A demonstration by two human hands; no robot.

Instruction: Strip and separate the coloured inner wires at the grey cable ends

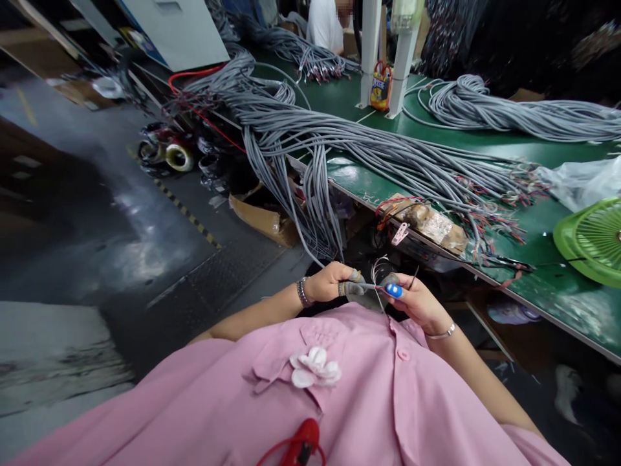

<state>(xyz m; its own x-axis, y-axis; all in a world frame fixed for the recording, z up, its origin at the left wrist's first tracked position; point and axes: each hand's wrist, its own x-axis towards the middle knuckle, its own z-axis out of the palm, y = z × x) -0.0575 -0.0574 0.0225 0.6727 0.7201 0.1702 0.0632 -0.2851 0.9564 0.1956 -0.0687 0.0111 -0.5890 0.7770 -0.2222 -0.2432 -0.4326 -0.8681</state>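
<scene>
Just below the frame's centre, our left hand [342, 283] pinches the cable [370, 286] near its end, and our right hand [413, 298] pinches its wires [375, 265]. The cable's end bridges our hands, its long axis running across the frame; our right hand is nearer the tip.

1. One left hand [339, 283] and one right hand [418, 301]: two in all.
2. One grey cable [371, 286] in both hands.
3. Two bracelets [301, 292], one per wrist.
4. One green fan [599, 243].
5. One pink clip [400, 234].
6. Two white posts [370, 52].
7. One white flower [315, 367].
8. One other person [324, 27].
9. Piled cables [339, 133] on the counter [572, 304]: probably dozens, too tangled for exact counting.
</scene>
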